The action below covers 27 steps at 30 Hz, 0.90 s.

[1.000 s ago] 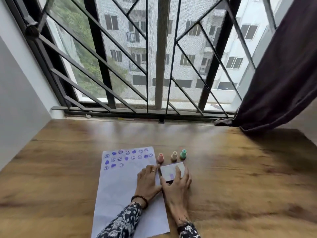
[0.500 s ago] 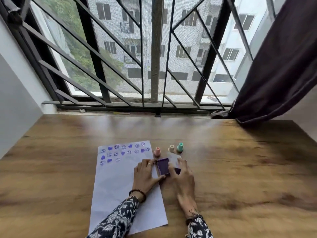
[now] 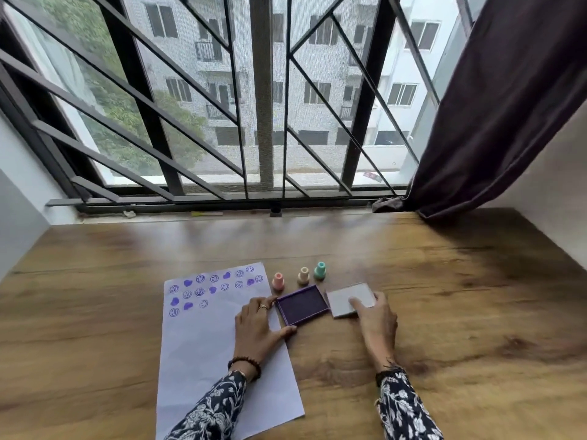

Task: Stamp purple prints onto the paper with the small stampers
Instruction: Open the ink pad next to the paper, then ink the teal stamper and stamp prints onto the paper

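Observation:
A white paper (image 3: 219,360) lies on the wooden table, with several purple smiley and heart prints along its top. Three small stampers stand beyond it: pink (image 3: 278,281), cream (image 3: 303,275) and teal (image 3: 320,270). The purple ink pad (image 3: 302,304) lies uncovered right of the paper. My left hand (image 3: 259,328) steadies the pad with thumb and forefinger against its left and near edges. My right hand (image 3: 374,319) rests fingers on the pad's white lid (image 3: 347,296), which lies flat just right of the pad.
A barred window (image 3: 263,122) runs along the table's far edge. A dark curtain (image 3: 508,106) hangs at the right, its hem touching the table's back corner. Bare wood (image 3: 476,312) stretches right of the lid and left of the paper.
The lid, closed over the pad a second ago, has come off and been carried right by my right hand onto the table. The purple pad now shows. My left hand stayed at the pad.

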Each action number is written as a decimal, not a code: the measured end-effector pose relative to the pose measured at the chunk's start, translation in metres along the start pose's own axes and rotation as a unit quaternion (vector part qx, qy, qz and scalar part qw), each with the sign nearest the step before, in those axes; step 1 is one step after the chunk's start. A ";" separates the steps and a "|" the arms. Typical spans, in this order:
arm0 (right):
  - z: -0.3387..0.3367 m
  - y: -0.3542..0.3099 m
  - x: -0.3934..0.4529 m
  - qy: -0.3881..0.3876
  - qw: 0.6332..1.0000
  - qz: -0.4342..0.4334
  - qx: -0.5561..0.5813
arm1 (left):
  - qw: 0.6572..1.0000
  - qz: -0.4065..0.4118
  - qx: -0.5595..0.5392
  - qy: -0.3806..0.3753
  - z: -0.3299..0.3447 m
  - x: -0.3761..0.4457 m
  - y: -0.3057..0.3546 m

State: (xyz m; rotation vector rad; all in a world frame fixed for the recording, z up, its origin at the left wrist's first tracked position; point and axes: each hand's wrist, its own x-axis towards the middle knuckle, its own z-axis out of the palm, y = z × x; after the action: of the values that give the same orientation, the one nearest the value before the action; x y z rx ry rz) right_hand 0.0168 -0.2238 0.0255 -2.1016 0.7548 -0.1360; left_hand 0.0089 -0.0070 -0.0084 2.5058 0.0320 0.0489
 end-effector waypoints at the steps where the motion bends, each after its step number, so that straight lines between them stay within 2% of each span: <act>1: -0.001 0.001 0.000 -0.007 0.999 -0.007 -0.033 | 1.000 0.000 -0.001 -0.001 0.000 0.000 0.000; 5: -0.004 -0.014 -0.001 0.012 0.983 -0.014 -0.180 | 1.000 0.003 -0.010 -0.006 -0.001 -0.001 0.001; 7: -0.002 -0.030 0.001 0.023 0.979 -0.051 -0.195 | 1.000 0.008 -0.013 -0.009 -0.002 -0.002 0.001; 12: 0.021 -0.068 0.015 -0.092 0.952 -0.239 -0.168 | 0.999 0.013 -0.033 -0.005 -0.004 -0.002 0.001; 14: 0.030 -0.071 0.020 -0.143 0.936 -0.265 -0.183 | 0.998 0.011 -0.060 0.005 -0.007 -0.002 0.005; 16: 0.034 -0.068 0.022 -0.150 0.932 -0.274 -0.185 | 0.994 0.001 -0.110 0.014 -0.011 0.000 0.007; 18: 0.034 -0.063 0.022 -0.117 0.950 -0.263 -0.122 | 0.979 -0.034 -0.201 0.014 -0.017 -0.001 0.008; 21: 0.025 -0.061 0.011 -0.077 0.977 -0.185 0.078 | 0.953 -0.073 -0.287 0.062 -0.026 -0.004 0.010; 24: 0.022 -0.059 -0.013 -0.185 0.939 -0.119 0.263 | 0.922 -0.081 -0.373 0.067 -0.033 -0.006 0.019; 27: 0.027 -0.053 -0.038 -0.283 0.898 -0.084 0.326 | 0.873 -0.102 -0.477 0.000 -0.035 -0.008 0.033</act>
State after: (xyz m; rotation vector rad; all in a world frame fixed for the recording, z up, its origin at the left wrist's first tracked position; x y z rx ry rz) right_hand 0.0203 -0.1603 0.0559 -1.4377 0.1323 0.1197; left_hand 0.0003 -0.0136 0.0391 1.4967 0.2169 -0.0219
